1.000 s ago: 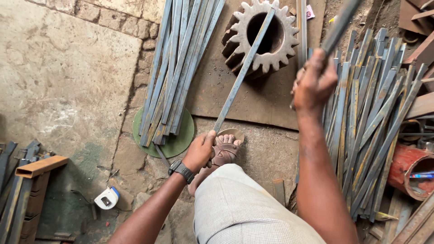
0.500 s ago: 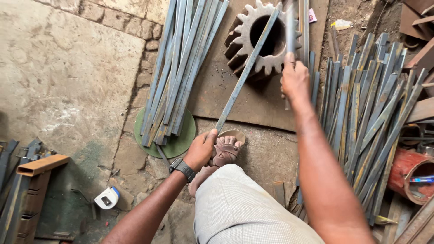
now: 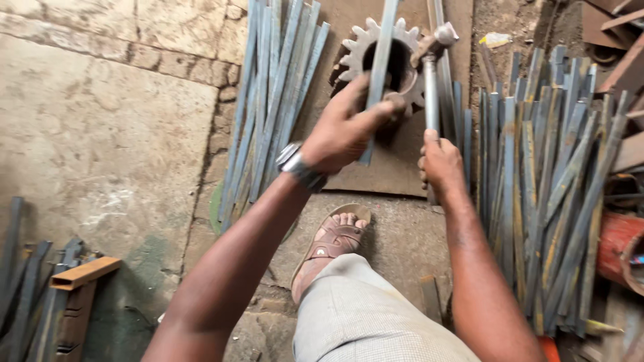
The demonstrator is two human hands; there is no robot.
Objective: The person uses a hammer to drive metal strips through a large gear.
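Since half a second ago I am sliding my left hand [image 3: 345, 131] up the long flat grey steel strip [image 3: 381, 64], from low near my sandalled foot [image 3: 332, 245] to the upper middle of the frame, and my right hand [image 3: 441, 161] is dropping back along the hammer with the metal handle [image 3: 431, 87]. My left fingers are wrapping round the strip, thumb pressing on its face, so it is pinched firmly just below the big grey toothed gear wheel [image 3: 365, 57]. My right hand is closing in a fist on the lower end of the hammer handle, its head lying at the gear's right rim. The strip is running over the gear's open centre, on the brown steel plate [image 3: 396, 171]. To do this well, I judge I should be keeping the strip flat across the hole and my left fingers clear of the striking spot. Bundles of grey strips are lying at upper left [image 3: 275, 100] and at right [image 3: 537, 194].
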